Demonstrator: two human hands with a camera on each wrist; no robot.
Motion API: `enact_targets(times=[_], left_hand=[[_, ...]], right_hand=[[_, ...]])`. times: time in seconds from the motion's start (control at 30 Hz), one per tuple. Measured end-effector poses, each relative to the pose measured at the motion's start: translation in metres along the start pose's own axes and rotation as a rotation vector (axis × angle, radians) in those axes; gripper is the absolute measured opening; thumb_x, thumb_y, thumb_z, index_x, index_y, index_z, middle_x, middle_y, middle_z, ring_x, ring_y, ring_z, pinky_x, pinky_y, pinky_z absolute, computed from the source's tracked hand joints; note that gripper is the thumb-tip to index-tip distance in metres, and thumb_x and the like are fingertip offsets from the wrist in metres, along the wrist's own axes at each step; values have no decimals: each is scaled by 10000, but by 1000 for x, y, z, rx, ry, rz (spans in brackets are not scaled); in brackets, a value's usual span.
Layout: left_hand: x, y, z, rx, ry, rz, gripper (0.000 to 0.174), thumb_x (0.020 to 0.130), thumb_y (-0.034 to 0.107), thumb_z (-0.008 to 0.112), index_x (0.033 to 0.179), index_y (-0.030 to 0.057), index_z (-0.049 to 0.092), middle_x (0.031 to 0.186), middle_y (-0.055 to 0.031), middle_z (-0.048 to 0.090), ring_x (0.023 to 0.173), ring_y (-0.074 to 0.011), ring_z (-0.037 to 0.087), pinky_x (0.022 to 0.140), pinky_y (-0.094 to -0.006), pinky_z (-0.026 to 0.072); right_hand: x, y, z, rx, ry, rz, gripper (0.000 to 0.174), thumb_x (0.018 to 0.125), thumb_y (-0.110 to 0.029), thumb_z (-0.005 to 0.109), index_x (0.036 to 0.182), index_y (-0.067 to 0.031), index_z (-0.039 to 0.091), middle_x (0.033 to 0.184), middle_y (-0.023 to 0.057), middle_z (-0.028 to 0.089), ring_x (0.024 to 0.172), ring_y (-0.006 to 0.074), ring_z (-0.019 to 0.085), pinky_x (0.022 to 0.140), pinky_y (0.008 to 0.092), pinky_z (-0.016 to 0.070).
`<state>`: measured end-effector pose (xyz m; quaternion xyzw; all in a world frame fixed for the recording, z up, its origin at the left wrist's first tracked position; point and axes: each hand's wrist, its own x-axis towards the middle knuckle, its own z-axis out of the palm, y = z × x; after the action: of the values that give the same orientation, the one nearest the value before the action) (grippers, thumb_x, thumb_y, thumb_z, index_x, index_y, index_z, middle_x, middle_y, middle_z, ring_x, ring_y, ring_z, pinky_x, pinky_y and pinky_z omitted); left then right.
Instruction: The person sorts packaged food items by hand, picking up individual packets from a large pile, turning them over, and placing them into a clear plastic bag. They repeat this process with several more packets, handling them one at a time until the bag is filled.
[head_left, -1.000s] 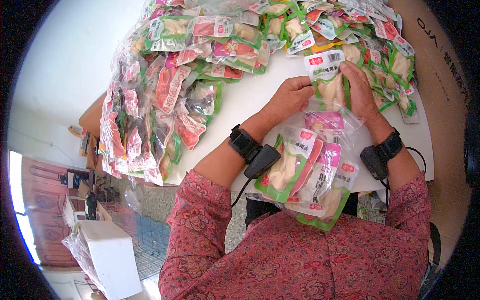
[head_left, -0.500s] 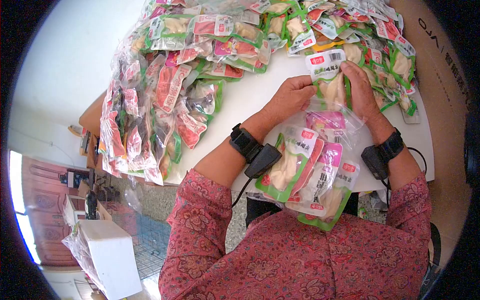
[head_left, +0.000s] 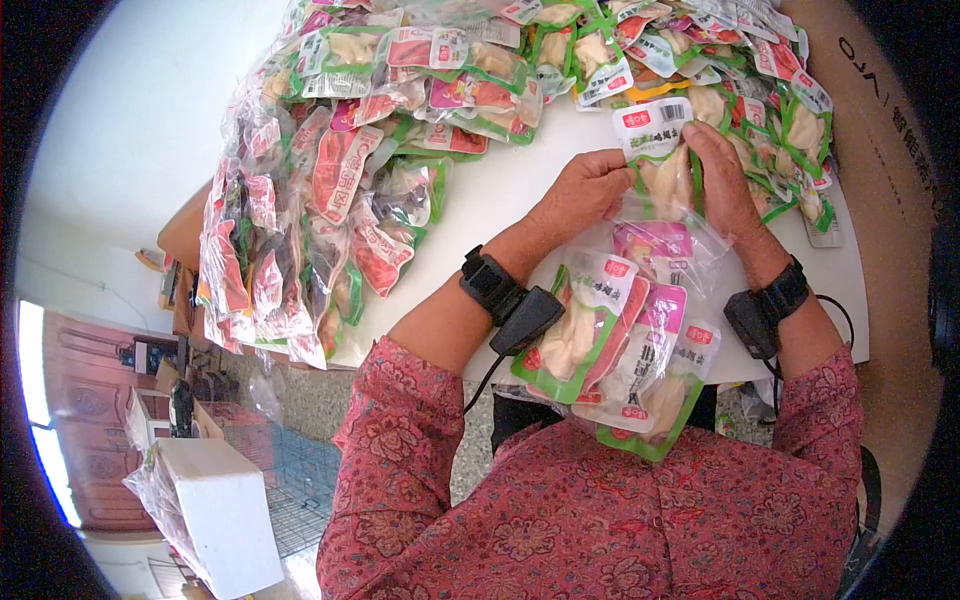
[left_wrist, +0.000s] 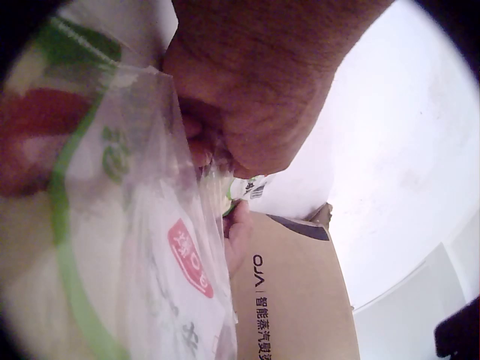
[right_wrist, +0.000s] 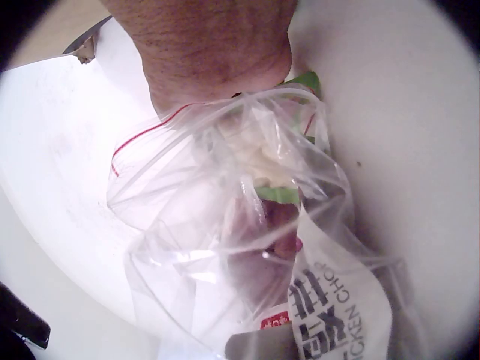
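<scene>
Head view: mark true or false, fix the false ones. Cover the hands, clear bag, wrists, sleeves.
1. The right hand holds a food pouch by its right side. True.
2. The left hand lies flat on the pile. False: its fingers are curled by the pouch's left edge, at the clear bag.
3. The clear bag has nothing in it. False: several packs show through it.
4. Each wrist has a black strap on it. True.
5. The sleeves are plain blue. False: they are red with a floral pattern.
</scene>
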<state>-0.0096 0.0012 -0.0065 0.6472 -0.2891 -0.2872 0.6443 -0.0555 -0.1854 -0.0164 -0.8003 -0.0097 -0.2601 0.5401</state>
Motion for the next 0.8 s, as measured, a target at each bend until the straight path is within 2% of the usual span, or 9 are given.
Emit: enact_targets(times=[0.3, 0.37, 0.5, 0.57, 0.7, 0.8], left_hand=[[1, -3, 0, -44, 22, -22, 236, 868, 210, 481, 1010, 32, 544, 653, 54, 468, 495, -36, 392, 432, -176, 315], [2, -4, 0, -60, 26, 12, 231, 867, 212, 482, 1008, 37, 538, 655, 53, 465, 491, -36, 391, 425, -177, 312], [2, -5, -1, -87, 36, 62, 213, 869, 207, 481, 1007, 51, 523, 657, 47, 462, 475, -38, 389, 407, -181, 308], [4, -7, -1, -85, 47, 65, 198, 870, 203, 480, 990, 52, 526, 653, 47, 460, 471, -39, 390, 405, -181, 309], [4, -7, -1, -66, 64, 69, 167, 871, 193, 479, 947, 54, 532, 637, 49, 456, 468, -37, 396, 404, -177, 315], [4, -6, -1, -84, 67, 62, 162, 869, 194, 484, 927, 52, 537, 621, 54, 456, 466, -36, 401, 404, -175, 313]], right_hand=[[-1, -3, 1, 35, 16, -8, 439, 843, -305, 464, 1067, 72, 498, 1016, 150, 546, 991, 195, 494, 884, 275, 350], [0, -13, 1, 202, -8, 169, 436, 842, -304, 470, 1069, 68, 499, 1022, 144, 542, 995, 190, 491, 887, 273, 349], [2, 9, 1, 65, 35, 35, 432, 838, -298, 480, 1075, 64, 496, 1022, 132, 540, 994, 186, 487, 890, 273, 345], [3, 4, 0, 142, -8, 113, 430, 835, -289, 490, 1086, 60, 489, 1030, 128, 534, 1000, 186, 481, 898, 276, 339], [3, 6, 2, 181, 20, 131, 434, 830, -286, 502, 1095, 57, 485, 1048, 132, 524, 1011, 187, 474, 904, 278, 335], [4, 3, 2, 269, 15, 223, 440, 824, -289, 513, 1094, 57, 487, 1060, 136, 518, 1018, 188, 471, 906, 279, 334]])
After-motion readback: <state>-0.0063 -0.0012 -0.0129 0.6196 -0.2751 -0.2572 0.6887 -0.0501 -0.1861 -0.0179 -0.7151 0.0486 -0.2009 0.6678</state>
